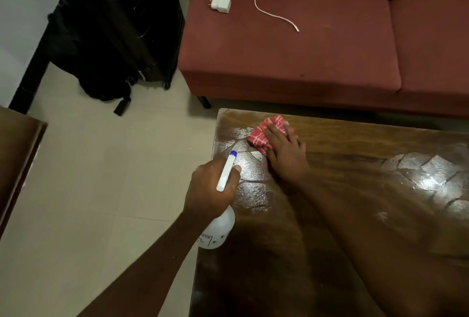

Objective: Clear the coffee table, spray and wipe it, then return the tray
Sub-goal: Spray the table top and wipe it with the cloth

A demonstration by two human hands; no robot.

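Wiping cloth (259,136) under flat right grip (286,155), spray bottle (219,231) clamped in left grip (209,191), sofa (291,53) beyond table (355,139).

Spray and cloth at the counter (355,144)
Mid-frame, right hand (285,155) presses red cloth (264,134); left hand (212,190) grips spray bottle (219,230).

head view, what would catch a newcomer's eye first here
The red checked cloth stands out first, pressed flat under the right hand near the far left corner of the dark wooden coffee table, beside shiny wet patches. Just nearer, at the table's left edge, the left hand grips a white spray bottle. Behind the table, a white charger with its cable lies on the red sofa.
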